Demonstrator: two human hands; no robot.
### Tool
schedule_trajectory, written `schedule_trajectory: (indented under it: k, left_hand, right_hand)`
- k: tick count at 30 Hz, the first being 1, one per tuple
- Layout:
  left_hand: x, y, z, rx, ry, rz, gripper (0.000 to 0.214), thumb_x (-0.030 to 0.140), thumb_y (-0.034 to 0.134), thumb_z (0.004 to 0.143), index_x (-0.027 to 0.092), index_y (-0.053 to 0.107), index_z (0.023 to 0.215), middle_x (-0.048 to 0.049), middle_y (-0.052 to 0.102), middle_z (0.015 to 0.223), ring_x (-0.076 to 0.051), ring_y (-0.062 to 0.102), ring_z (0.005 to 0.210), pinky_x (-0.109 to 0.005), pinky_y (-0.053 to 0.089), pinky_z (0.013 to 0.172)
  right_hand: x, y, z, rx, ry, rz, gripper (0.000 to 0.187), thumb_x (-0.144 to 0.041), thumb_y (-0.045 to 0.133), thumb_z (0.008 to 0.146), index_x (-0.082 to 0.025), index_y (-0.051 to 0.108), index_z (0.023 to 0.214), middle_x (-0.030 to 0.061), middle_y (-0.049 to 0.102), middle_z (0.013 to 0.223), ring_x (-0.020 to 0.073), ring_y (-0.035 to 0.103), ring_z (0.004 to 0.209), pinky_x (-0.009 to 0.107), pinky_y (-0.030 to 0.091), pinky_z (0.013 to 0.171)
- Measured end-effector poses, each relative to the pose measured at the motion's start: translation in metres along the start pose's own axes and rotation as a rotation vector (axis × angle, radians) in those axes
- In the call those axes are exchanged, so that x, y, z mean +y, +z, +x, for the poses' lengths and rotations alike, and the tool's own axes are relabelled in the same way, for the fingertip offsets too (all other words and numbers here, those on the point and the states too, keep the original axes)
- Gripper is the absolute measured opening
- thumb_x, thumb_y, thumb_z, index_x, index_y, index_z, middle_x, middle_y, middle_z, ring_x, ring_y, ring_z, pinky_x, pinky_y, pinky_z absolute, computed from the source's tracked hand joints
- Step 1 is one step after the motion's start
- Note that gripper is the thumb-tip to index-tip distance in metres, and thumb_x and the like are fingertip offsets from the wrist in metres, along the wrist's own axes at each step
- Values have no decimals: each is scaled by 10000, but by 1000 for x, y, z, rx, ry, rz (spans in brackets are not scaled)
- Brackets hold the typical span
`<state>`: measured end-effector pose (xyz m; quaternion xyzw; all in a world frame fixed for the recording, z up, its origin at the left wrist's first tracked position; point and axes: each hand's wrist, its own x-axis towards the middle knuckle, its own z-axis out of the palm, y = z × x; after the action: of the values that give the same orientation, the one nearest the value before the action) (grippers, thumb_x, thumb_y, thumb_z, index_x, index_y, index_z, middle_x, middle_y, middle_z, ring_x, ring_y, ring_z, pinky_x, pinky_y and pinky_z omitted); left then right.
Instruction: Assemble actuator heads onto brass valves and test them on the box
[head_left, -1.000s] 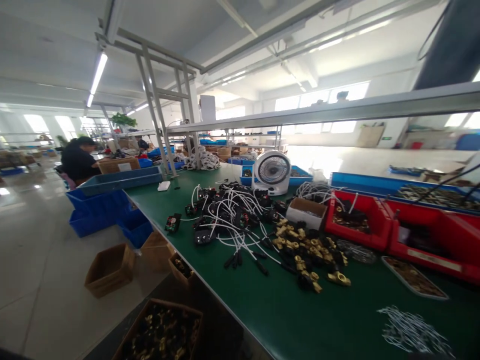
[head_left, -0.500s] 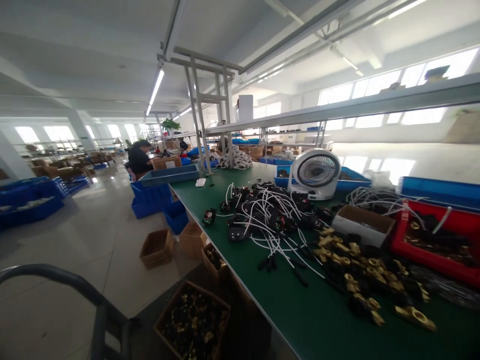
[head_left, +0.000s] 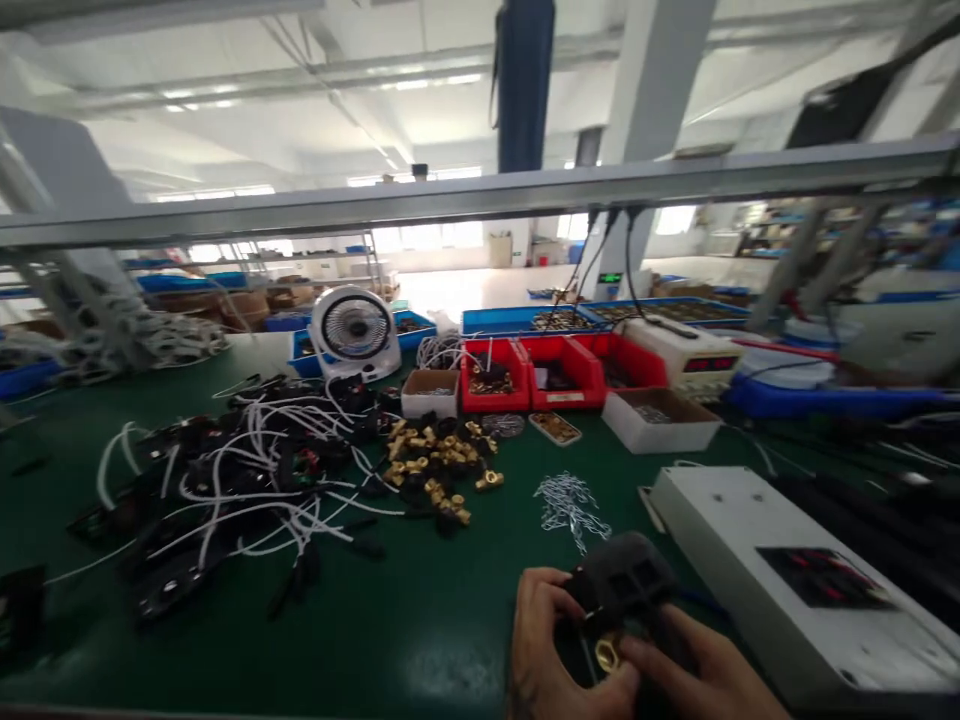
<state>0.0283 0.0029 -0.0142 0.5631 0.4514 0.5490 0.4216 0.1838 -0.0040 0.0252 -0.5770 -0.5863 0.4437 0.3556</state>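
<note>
At the lower right, above the bench front, both hands hold a black plastic housing (head_left: 626, 575) with square openings in its upper face. My left hand (head_left: 544, 645) wraps round its left side, fingers curled at the top edge and thumb below. My right hand (head_left: 709, 665) grips it from the right, a fingertip against a brass fitting (head_left: 606, 655) that shows at the housing's lower part. Whether the fitting is fixed to the housing, I cannot tell. Just beyond lies a pile of thin metal clips (head_left: 570, 505).
Brass fittings (head_left: 431, 460) and black parts with white cables (head_left: 277, 470) cover the bench's left and middle. Behind stand a fan (head_left: 356, 330), red bins (head_left: 562, 375) and a white carton (head_left: 660, 435). A grey metal box (head_left: 742, 510) borders my right hand.
The view has swung right from the aisle and bench end to the bench front. Both hands and the black housing now show; no hands of mine were in the earlier frame.
</note>
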Motion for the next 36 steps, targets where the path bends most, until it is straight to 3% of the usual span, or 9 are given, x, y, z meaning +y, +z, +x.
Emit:
schedule_trajectory:
  k: [9, 13, 17, 19, 24, 28, 30, 34, 36]
  left_hand:
    - [0, -15, -2, -93, 3, 20, 220, 256, 674, 710, 210, 516, 858, -66, 546, 1117, -238, 576, 1052, -403, 547, 851]
    - [5, -23, 1, -101, 43, 68, 236, 273, 719, 725, 204, 522, 835, -70, 559, 1095, -236, 581, 1049, -390, 555, 827]
    - [4, -24, 0, -100, 111, 136, 261, 251, 745, 721, 205, 521, 848, -78, 546, 1117, -240, 565, 1074, -384, 552, 814]
    - [2, -23, -2, -107, 142, 152, 282, 242, 759, 707, 204, 520, 852, -83, 541, 1119, -247, 559, 1078, -394, 552, 812]
    - [-1, -22, -3, -103, 193, 168, 327, 226, 780, 674, 204, 509, 855, -91, 551, 1111, -262, 568, 1075, -428, 553, 836]
    - [-1, -22, -2, -125, 223, 175, 348, 229, 788, 661, 204, 507, 865, -92, 550, 1104, -264, 575, 1060, -461, 543, 875]
    - [-1, -22, -2, -136, 215, 174, 342, 230, 784, 672, 202, 506, 870, -93, 546, 1112, -260, 570, 1064, -465, 539, 883]
    - [0, -23, -2, -142, 235, 167, 350, 199, 782, 654, 197, 502, 864, -93, 542, 1099, -260, 558, 1064, -452, 538, 867]
    - [1, -23, -2, -142, 234, 173, 354, 193, 783, 643, 195, 498, 854, -93, 538, 1085, -259, 556, 1053, -451, 534, 867]
  right_hand:
    - [-26, 5, 0, -128, -24, 39, 342, -449, 661, 832, -123, 700, 928, 42, 665, 817, 199, 587, 750, 270, 488, 679]
    - [-33, -3, -11, 34, -44, -18, 417, -548, 658, 831, -141, 667, 918, 8, 581, 703, 154, 508, 632, 248, 436, 580]
    - [-42, -24, -30, 212, -29, -33, 561, -699, 451, 913, -166, 621, 965, -57, 375, 557, 107, 317, 466, 230, 277, 429]
    - [-47, -32, -38, 175, -4, -135, 582, -719, 420, 916, -172, 619, 895, -46, 383, 567, 110, 327, 481, 234, 270, 439]
    - [-53, -34, -41, -83, 43, -351, 631, -762, 423, 881, -179, 554, 677, -6, 452, 608, 130, 393, 552, 244, 289, 475]
    - [-56, -36, -41, 39, 39, -182, 600, -752, 350, 916, -210, 491, 702, -56, 331, 537, 102, 280, 451, 238, 222, 415]
    - [-59, -37, -41, 78, 7, -203, 594, -743, 327, 927, -217, 474, 692, -56, 327, 525, 103, 277, 442, 243, 222, 414]
    - [-65, -35, -40, -104, -5, -544, 595, -719, 366, 922, -200, 528, 678, -1, 504, 573, 131, 429, 508, 262, 307, 479]
    - [-67, -35, -42, -119, -18, -564, 599, -714, 364, 926, -202, 536, 669, 0, 511, 568, 135, 438, 506, 265, 313, 479]
